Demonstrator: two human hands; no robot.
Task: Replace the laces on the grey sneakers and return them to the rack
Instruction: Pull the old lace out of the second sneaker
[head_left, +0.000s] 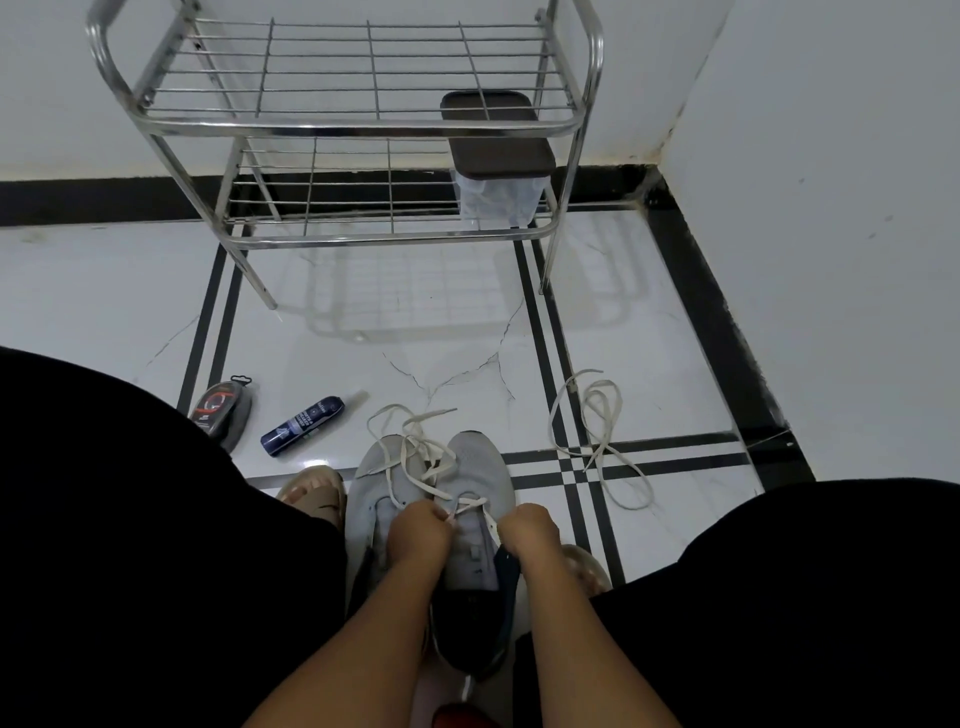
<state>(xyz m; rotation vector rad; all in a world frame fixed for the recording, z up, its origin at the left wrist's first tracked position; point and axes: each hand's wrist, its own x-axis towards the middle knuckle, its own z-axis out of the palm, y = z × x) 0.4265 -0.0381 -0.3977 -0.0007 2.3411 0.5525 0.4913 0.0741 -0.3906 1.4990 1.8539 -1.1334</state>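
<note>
The two sneakers (470, 467) are pale grey with dark navy linings, their laces (415, 457) off-white like the loose lace (597, 436) nearby. The floor (389, 322) is glossy white tile crossed by black double stripes. The rack (332, 124) is shiny chrome. The spray can (303, 426) is dark blue.

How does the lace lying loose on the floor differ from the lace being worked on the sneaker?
The loose lace lies in open loops on the tiles, right of the grey sneakers, touched by neither hand. The sneaker lace crosses the shoes; the left hand pinches it, with the right hand gripping beside it. Both are flat and off-white.
</note>
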